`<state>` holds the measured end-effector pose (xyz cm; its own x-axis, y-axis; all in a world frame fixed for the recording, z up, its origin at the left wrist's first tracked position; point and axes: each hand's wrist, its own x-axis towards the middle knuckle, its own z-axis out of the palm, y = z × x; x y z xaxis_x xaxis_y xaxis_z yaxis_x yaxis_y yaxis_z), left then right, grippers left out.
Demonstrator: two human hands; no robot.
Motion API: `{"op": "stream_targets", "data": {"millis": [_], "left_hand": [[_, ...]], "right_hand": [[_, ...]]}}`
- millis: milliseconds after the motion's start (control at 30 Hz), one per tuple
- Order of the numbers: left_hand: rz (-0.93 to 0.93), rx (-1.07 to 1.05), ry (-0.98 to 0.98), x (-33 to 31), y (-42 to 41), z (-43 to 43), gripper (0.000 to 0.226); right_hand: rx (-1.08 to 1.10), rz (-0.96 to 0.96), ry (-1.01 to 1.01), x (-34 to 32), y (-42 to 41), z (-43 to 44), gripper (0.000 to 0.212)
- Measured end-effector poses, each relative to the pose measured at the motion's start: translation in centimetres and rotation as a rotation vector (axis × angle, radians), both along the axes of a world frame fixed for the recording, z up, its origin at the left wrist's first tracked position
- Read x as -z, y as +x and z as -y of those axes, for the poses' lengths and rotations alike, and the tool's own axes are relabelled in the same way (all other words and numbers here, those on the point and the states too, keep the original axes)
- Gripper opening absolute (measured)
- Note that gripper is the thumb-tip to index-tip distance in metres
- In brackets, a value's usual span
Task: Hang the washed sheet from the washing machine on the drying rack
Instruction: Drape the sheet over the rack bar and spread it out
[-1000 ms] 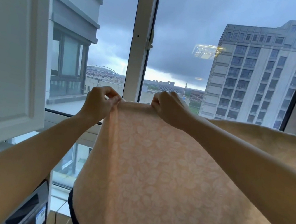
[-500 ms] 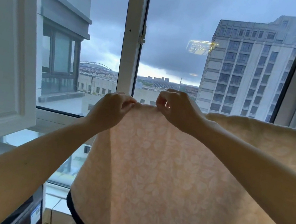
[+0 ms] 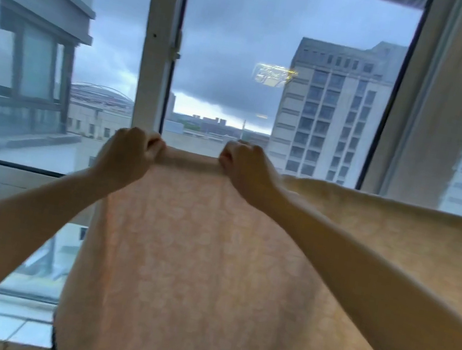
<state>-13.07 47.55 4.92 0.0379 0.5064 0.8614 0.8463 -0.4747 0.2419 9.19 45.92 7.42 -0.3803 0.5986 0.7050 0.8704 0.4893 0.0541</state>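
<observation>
Both left hand and right hand pinch the sheet's top edge, fingers curled.

Walled off ahead by the window glass and its white post, beyond the left hand and right hand. Filled below and rightward by the sheet. Open above the sheet's top edge and left of it.

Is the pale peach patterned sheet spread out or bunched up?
Spread: the pale peach patterned sheet hangs flat, its top edge pulled taut between the left hand and the right hand.
</observation>
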Motion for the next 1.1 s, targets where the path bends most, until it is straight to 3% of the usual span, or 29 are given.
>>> {"op": "stream_targets", "data": {"millis": [200,333,533,833,1100], "left_hand": [[0.084,0.043,-0.011,-2.4,1.3,-1.1,0.023],[-0.041,0.15,-0.225,-1.8,1.1,-1.9,0.019],[-0.147,0.349,-0.212,0.0,2.7,-1.0,0.023],[-0.245,0.273,-0.192,-0.3,7.8,-0.3,0.029],[-0.103,0.16,-0.138,0.7,10.2,-1.5,0.054]], "right_hand": [[0.034,-0.138,0.044,-2.7,-0.2,-1.3,0.017],[0.091,0.004,-0.081,-2.3,0.1,-1.3,0.02],[0.03,0.017,-0.043,-0.9,2.4,0.4,0.031],[0.003,-0.024,-0.04,-0.8,8.3,2.3,0.02],[-0.035,-0.092,-0.085,-0.8,14.1,2.9,0.014]]}}
